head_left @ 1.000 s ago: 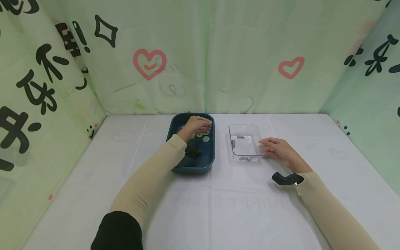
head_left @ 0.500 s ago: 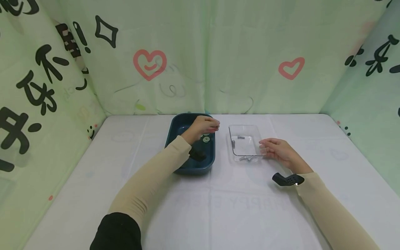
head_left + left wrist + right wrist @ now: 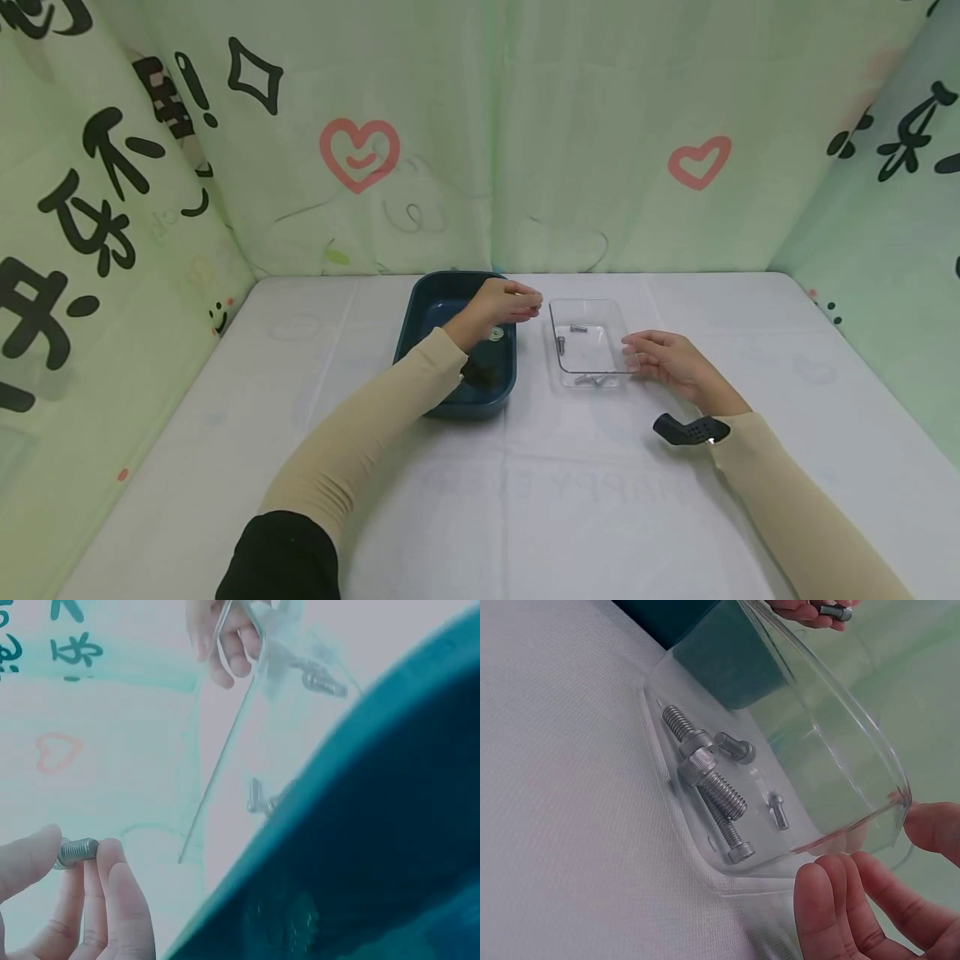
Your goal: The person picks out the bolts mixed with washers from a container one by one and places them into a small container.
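Observation:
My left hand (image 3: 501, 310) is over the right rim of the dark blue bin (image 3: 437, 302), reaching towards the gap beside the clear box. Between thumb and fingertips it pinches a short metal bolt (image 3: 79, 850), held level in the left wrist view. To the right stands a clear plastic box (image 3: 592, 354). My right hand (image 3: 667, 364) holds this box at its right wall, thumb near the rim and fingers against the outside. Several socket-head bolts (image 3: 700, 766) of different sizes lie on the box floor.
A pale washer (image 3: 497, 334) shows in the blue bin, partly behind the left hand and wrist. Bin and box stand side by side on a white cloth-covered table (image 3: 420, 517). Green printed curtains (image 3: 585, 167) enclose the back and sides.
My left hand has moved right, from inside the blue bin to over its right rim, carrying the bolt. The right hand and the clear box stay in place.

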The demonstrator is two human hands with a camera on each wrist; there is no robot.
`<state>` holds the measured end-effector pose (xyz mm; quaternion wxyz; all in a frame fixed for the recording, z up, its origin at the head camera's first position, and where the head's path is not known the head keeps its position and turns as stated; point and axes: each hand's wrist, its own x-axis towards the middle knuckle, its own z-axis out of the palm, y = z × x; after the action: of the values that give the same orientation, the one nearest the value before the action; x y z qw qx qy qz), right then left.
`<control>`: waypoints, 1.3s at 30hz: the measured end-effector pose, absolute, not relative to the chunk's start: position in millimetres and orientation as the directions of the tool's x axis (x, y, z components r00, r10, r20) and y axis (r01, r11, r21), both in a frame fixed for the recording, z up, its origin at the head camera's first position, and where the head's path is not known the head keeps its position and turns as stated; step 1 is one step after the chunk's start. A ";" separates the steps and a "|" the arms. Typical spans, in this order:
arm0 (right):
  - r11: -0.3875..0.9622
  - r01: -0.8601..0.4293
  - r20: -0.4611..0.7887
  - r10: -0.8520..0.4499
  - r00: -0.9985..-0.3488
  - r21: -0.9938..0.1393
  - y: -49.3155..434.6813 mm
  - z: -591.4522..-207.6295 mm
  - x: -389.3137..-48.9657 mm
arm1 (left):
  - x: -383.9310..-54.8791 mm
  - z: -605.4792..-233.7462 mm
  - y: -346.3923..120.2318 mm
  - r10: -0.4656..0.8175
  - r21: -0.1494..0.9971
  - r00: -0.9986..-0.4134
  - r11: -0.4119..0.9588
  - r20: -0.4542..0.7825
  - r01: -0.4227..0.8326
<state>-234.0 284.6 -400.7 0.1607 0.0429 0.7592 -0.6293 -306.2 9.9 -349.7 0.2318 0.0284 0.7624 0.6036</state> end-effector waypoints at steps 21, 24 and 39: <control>0.212 0.268 -0.296 -0.118 -0.948 -0.940 284.3 -400.9 -236.2 | -292.4 -348.1 37.6 0.352 0.937 -0.876 0.236 -0.329 -0.257; 0.222 0.271 -0.301 -0.119 -0.946 -0.937 284.1 -401.1 -236.5 | -290.9 -350.3 41.0 0.348 0.937 -0.877 0.231 -0.332 -0.263; 0.215 0.279 -0.309 -0.117 -0.944 -0.936 284.7 -401.4 -234.7 | -285.3 -358.6 53.5 0.384 0.925 -0.859 0.303 -0.340 -0.230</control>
<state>-234.7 284.7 -401.4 0.1587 0.0532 0.7630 -0.6244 -285.3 53.5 -358.6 0.2610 0.0502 0.7638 0.5882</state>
